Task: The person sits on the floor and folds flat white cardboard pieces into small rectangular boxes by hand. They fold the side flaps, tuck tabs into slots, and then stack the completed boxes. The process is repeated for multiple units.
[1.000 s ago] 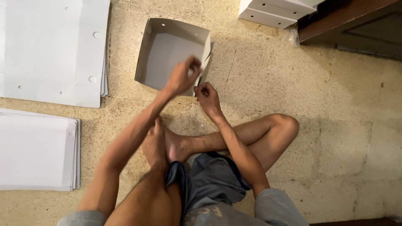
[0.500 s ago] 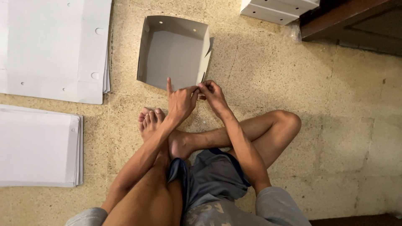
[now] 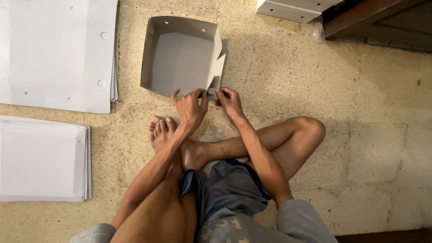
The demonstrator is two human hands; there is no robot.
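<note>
A grey cardboard box (image 3: 180, 58), partly folded with its top open, stands on the tiled floor in front of my crossed legs. My left hand (image 3: 191, 108) pinches the box's near right corner, thumb and fingers on the flap. Right beside it, my right hand (image 3: 228, 100) grips the same corner flap from the right side. The two hands almost touch at the corner. A loose side flap (image 3: 219, 60) sticks out along the box's right wall.
A stack of flat grey cardboard sheets (image 3: 58, 49) lies at the upper left, another stack (image 3: 42, 162) at the left. A folded white box (image 3: 292, 8) and a dark wooden piece of furniture (image 3: 378, 20) sit at the top right.
Both hands have come down from the box's right wall to its near right corner. The box sits slightly more squared up on the floor.
</note>
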